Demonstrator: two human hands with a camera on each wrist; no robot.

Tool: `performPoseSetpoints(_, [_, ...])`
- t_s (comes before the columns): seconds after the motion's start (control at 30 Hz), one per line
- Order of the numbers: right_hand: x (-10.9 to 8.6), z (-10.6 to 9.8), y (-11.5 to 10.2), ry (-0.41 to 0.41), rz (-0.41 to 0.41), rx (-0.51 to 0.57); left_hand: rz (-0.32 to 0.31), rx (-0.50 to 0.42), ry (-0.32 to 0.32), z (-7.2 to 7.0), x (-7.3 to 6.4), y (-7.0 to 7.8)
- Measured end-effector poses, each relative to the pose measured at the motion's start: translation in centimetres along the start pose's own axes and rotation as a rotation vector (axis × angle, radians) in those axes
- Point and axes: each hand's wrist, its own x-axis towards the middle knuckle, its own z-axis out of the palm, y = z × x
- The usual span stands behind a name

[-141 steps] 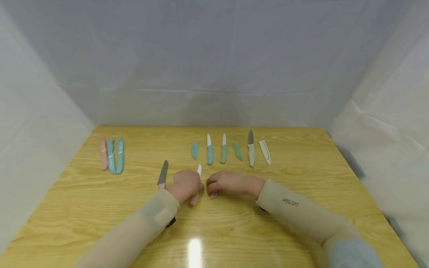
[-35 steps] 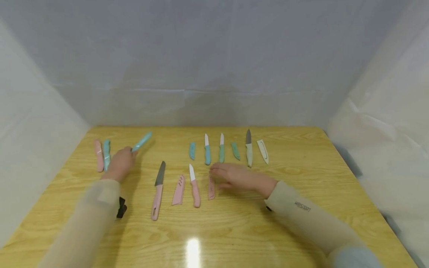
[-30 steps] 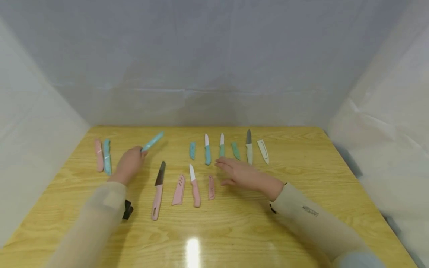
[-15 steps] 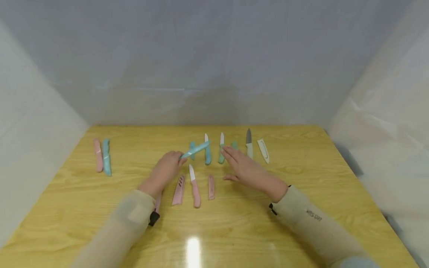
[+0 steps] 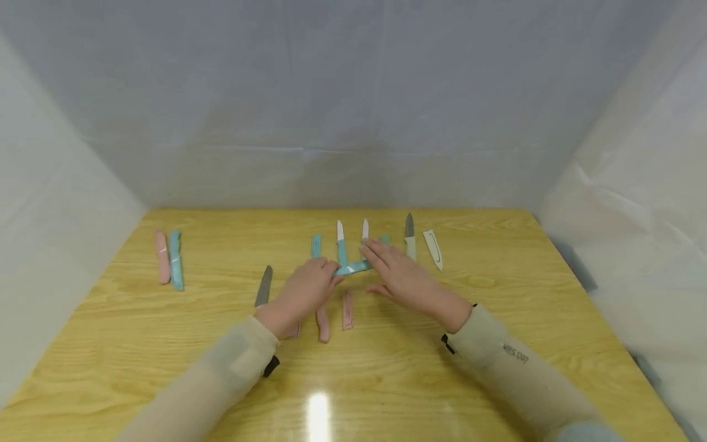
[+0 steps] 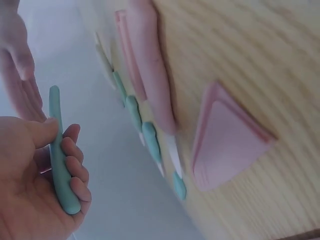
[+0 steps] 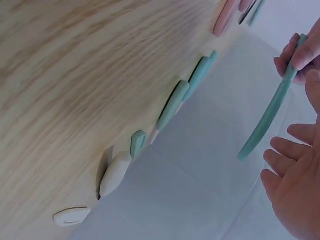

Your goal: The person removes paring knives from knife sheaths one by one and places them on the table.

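My left hand (image 5: 304,287) grips a light blue knife in its sheath (image 5: 353,268), held above the middle of the table and pointing right. Curled fingers and thumb wrap one end of it in the left wrist view. Close to its far end is my right hand (image 5: 405,279), fingers extended and thumb apart; the right wrist view shows a gap between that palm and the knife (image 7: 272,107). Beneath the hands lie a pink knife (image 5: 323,325), partly covered, and a narrow pink sheath (image 5: 347,311). A wider pink sheath (image 6: 230,142) shows fully in the left wrist view.
Behind the hands lie a blue sheath (image 5: 316,245), blue knife (image 5: 341,245), green-handled knife (image 5: 365,228), green sheath (image 5: 385,239), cream-handled knife (image 5: 410,236) and cream sheath (image 5: 434,250). Leftward are a grey-bladed knife (image 5: 264,285), a pink sheathed knife (image 5: 162,256) and a blue one (image 5: 175,261).
My left hand let go of the pink knife, took a blue sheathed knife from the left group and carried it right. My right hand left the narrow pink sheath and spread its fingers.
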Motion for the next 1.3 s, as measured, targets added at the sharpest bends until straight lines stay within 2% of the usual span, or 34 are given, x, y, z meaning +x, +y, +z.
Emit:
performPoseSetpoints(0.13, [0.0,0.3,0.2,-0.002,-0.007,-0.010,0.054,0.033,-0.006,0.5,0.2,0.5])
performPoseSetpoints(0.27, [0.0,0.3,0.1,-0.051,0.006,-0.019,0.089,0.034,-0.024,0.6,0.4,1.1])
performPoseSetpoints(0.4, [0.0,0.2,-0.1,-0.096,0.030,-0.025,0.099,0.011,-0.021,0.7,0.5,1.6])
performPoseSetpoints(0.7, [0.1,0.3,-0.5,-0.094,0.065,0.042,0.128,0.015,-0.005,1.0,0.5,1.8])
performPoseSetpoints(0.8, [0.0,0.5,-0.5,-0.112,0.083,0.068,0.117,-0.003,-0.034,1.0,0.5,1.9])
performPoseSetpoints(0.93, [-0.1,0.7,-0.4,-0.097,0.083,0.067,0.100,-0.024,-0.066,0.9,0.4,2.0])
performPoseSetpoints(1.07, [-0.2,0.8,-0.2,-0.069,0.062,0.064,0.098,-0.034,-0.072,0.8,0.4,2.0])
performPoseSetpoints(1.3, [-0.3,0.6,-0.1,-0.087,0.060,0.086,0.090,-0.059,-0.084,0.7,0.4,2.2])
